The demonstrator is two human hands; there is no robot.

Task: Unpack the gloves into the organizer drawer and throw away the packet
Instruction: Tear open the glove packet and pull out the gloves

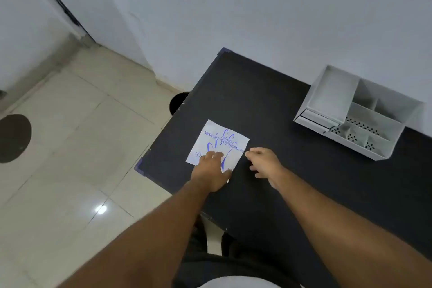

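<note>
The glove packet point(217, 141) is pinned flat on the black worktop point(268, 105) by the spread left hand point(210, 170), while its right edge is met by the loosely spread right hand point(264, 162), the organizer point(357, 112) well apart.

You're over a black table point(268, 105) set against a plain white wall point(257, 7). Floor point(77, 147) to your left is glossy cream tile, one ceiling-light glare spot point(101, 209) on it. Dark round mat point(12, 138) at far left, black round bin point(178, 101) tucked beside the table's edge.
</note>
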